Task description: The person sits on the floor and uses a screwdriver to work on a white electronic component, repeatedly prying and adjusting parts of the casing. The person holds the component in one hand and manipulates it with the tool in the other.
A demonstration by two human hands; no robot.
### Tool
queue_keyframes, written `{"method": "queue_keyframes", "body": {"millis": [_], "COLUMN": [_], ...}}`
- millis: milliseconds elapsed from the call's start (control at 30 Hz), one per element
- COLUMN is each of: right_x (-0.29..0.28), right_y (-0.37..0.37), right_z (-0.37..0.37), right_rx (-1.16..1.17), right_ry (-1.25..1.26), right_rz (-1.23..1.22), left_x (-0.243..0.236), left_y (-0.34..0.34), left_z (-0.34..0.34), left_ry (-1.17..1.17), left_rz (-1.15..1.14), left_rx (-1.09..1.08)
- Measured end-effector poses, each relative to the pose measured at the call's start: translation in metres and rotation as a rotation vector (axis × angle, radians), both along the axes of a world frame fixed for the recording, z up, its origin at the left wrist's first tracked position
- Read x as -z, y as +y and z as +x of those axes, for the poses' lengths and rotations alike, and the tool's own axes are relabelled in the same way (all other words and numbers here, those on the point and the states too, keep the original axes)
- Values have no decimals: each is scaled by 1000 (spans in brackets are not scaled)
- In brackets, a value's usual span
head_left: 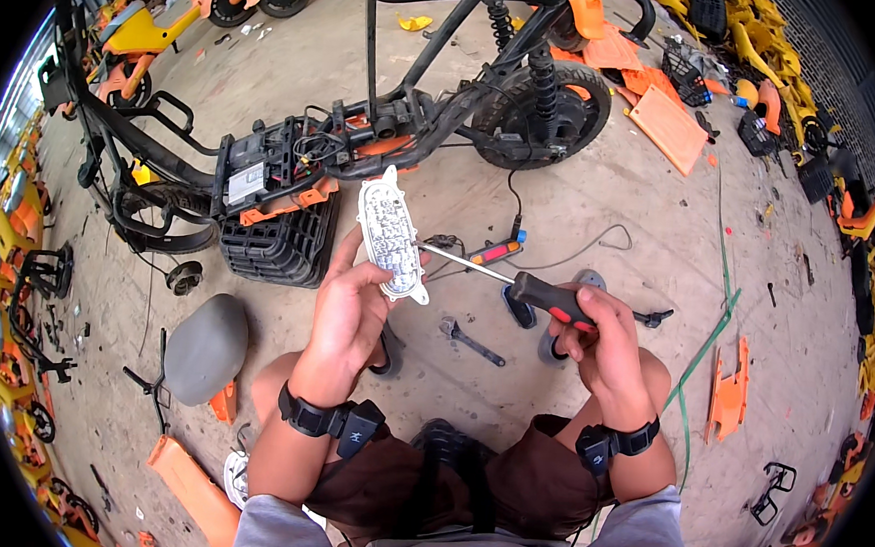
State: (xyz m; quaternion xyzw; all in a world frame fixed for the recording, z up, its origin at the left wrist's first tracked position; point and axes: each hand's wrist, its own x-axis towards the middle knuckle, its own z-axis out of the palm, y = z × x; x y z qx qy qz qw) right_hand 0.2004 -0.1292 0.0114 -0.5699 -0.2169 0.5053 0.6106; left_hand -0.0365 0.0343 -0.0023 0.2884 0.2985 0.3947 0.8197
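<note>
My left hand (353, 303) is closed around the lower part of a white oval lamp unit (390, 233), a clear-faced piece with small tabs along its rim. It is held up in front of me, tilted slightly. In my right hand (602, 336) is a screwdriver (554, 299) with a black and red handle. Its metal shaft points left, and the tip meets or comes close to the lamp's right edge; exact contact is hard to make out. An adjustable wrench (471, 342) lies on the floor between my feet.
A stripped black scooter frame (416, 137) with an exposed battery and wiring stands ahead. On the floor are a red and blue tool (496, 251) with a cable, a grey seat (206, 350), orange panels (667, 127) and a green strap (711, 340). Yellow parts line both sides.
</note>
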Motion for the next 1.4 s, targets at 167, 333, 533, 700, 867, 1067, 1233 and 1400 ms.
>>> {"method": "queue_keyframes", "body": {"millis": [167,333,533,700,867,1067,1233,1400], "right_x": [-2,0,11,5,8,2,4,5], "right_y": [1,0,-5,-4,-7,-2,-8,-8], "right_z": [-2,-10,-7,-10,-10,-16,-19,-19], "right_rx": [-30,-6,29,34,11,30,23,9], "right_ry": [-36,-79,-100,-180,-223,-341,-372,-370], "right_rz": [14,5,130,95,106,82,87,101], "left_x": [-3,-6,-3,-6,-6,-6,-6,-4], "left_y": [-1,-2,-1,-1,0,4,-2,-1], "left_z": [5,6,-1,-2,-3,-4,-2,-4], "left_ry": [-42,-59,-22,-29,-37,-50,-27,-32], "left_rz": [22,-12,32,32,36,80,34,44], "left_rx": [48,45,7,-24,-20,-14,-49,-39]}}
